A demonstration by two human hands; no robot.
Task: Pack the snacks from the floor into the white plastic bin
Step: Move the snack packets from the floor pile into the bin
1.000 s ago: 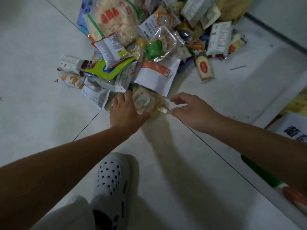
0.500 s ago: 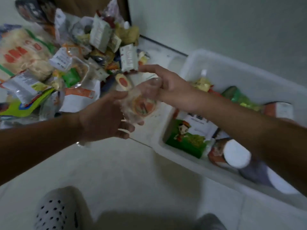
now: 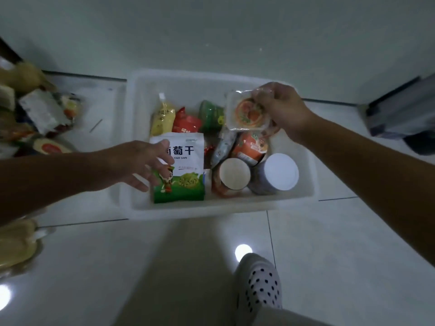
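Clear-wrapped snack pinched at its right edge by the right hand, hanging above the white plastic bin, left hand spread empty over the raisin bag inside, loose snack pile at left

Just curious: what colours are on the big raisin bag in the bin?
White on top, green below with a cartoon figure, on the raisin bag; the head view shows it.

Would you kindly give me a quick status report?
Right hand holds clear snack pack above white plastic bin. Left hand open, empty, over raisin bag. Nothing blocking.
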